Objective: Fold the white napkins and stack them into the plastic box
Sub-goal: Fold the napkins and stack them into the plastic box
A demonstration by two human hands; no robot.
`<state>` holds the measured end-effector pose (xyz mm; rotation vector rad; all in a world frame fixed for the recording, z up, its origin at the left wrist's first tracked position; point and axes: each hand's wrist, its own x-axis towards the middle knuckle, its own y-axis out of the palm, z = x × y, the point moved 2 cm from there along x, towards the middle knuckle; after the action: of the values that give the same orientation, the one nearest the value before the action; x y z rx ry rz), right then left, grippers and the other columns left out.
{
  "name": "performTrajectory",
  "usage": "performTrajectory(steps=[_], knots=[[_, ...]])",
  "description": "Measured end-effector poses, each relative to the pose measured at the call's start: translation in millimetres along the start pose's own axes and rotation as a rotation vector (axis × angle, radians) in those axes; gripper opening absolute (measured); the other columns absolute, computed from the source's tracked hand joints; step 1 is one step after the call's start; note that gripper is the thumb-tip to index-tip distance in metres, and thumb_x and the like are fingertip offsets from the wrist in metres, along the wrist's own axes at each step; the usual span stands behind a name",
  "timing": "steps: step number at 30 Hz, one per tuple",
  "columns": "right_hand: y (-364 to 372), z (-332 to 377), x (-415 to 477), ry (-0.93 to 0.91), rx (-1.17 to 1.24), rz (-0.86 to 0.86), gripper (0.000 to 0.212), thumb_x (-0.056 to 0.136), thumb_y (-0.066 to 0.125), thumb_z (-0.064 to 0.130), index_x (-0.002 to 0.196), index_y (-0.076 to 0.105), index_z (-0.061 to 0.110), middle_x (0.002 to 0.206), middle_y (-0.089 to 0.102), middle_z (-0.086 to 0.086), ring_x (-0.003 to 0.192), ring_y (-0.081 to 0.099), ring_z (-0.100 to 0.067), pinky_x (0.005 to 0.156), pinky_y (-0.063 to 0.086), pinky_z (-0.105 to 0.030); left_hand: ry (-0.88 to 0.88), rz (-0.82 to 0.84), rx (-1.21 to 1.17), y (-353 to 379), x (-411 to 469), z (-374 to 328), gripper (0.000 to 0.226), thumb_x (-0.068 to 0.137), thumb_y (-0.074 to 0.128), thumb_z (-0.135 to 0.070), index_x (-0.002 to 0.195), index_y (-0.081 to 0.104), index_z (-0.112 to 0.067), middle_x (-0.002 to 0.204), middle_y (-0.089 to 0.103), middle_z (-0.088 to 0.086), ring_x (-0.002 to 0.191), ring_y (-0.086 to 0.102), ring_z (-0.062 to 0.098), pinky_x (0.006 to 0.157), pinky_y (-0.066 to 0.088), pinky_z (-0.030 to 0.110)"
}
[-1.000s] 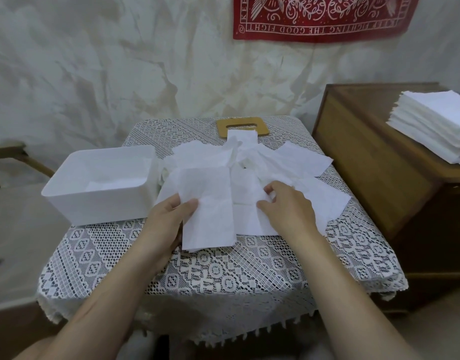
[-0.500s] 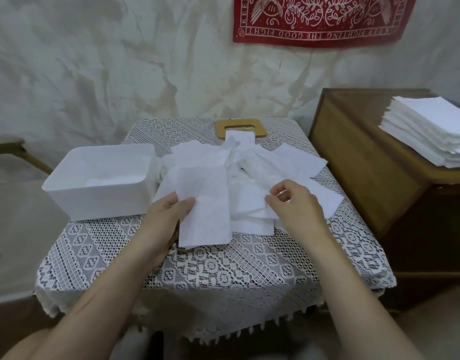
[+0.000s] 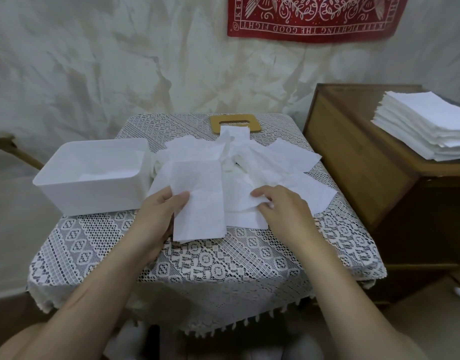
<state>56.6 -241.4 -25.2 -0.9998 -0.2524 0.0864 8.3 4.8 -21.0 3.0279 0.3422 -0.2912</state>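
Note:
A folded white napkin [image 3: 200,201] lies at the near side of a loose napkin pile [image 3: 278,162] on the lace-covered table [image 3: 210,268]. My left hand [image 3: 158,219] pinches the folded napkin's left edge, thumb on top. My right hand [image 3: 283,209] has curled fingers pinching a loose napkin [image 3: 245,219] just right of the folded one. To the left of the pile, touching it, stands the white plastic box [image 3: 93,198], open, with a napkin [image 3: 104,175] lying flat inside.
A wooden lid with a slot [image 3: 235,123] sits at the table's far edge, partly under the pile. A wooden cabinet [image 3: 353,157] on the right carries a tall stack of white napkins [image 3: 426,126]. The wall is close behind.
My right hand lifted a loose napkin off the pile, then brought it back down toward the near edge. My left hand has kept its hold on the folded napkin.

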Motion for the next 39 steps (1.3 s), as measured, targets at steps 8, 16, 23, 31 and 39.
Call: performTrajectory(steps=[8,16,23,31,39], knots=[[-25,5,-2,0.148,0.469,-0.218,0.021,0.098,0.064,0.033,0.082,0.065,0.02,0.081,0.068,0.004,0.081,0.061,-0.018,0.06,0.049,-0.03,0.006,0.006,-0.012,-2,-2,-3,0.02,0.105,0.057,-0.019,0.119,0.07,-0.014,0.108,0.08,0.001,0.09,0.078,0.019,0.071,0.06,0.038],[-23,-14,-1,0.367,0.627,-0.024,0.013,0.088,0.067,0.036,0.087,0.067,0.023,0.086,0.075,0.001,0.087,0.072,-0.028,0.074,0.063,-0.049,0.004,0.021,-0.05,2,-4,-5,0.018,0.105,0.056,-0.018,0.115,0.07,-0.014,0.103,0.081,0.0,0.085,0.078,0.015,0.068,0.061,0.035],[-28,-5,3,0.222,0.267,-0.148,0.031,0.095,0.062,0.033,0.081,0.061,0.005,0.063,0.054,-0.005,0.067,0.046,-0.028,0.059,0.038,-0.033,0.004,0.051,-0.08,8,-5,-5,0.017,0.105,0.055,-0.018,0.114,0.07,-0.016,0.099,0.081,-0.004,0.083,0.078,0.012,0.061,0.06,0.029],[-37,39,-10,0.165,1.118,0.019,0.014,0.1,0.062,0.015,0.106,0.074,0.01,0.096,0.078,-0.008,0.076,0.072,-0.016,0.057,0.056,-0.026,-0.009,0.058,-0.127,12,-4,-1,0.018,0.106,0.054,-0.021,0.112,0.07,-0.017,0.101,0.08,-0.004,0.094,0.075,0.017,0.082,0.061,0.039],[3,58,-8,0.174,0.917,0.039,0.009,0.096,0.068,0.023,0.098,0.07,0.014,0.088,0.079,-0.006,0.084,0.076,-0.025,0.076,0.058,-0.044,-0.028,0.117,-0.2,18,-5,1,0.029,0.109,0.046,-0.029,0.126,0.065,-0.014,0.117,0.078,0.003,0.108,0.074,0.019,0.079,0.062,0.031]])
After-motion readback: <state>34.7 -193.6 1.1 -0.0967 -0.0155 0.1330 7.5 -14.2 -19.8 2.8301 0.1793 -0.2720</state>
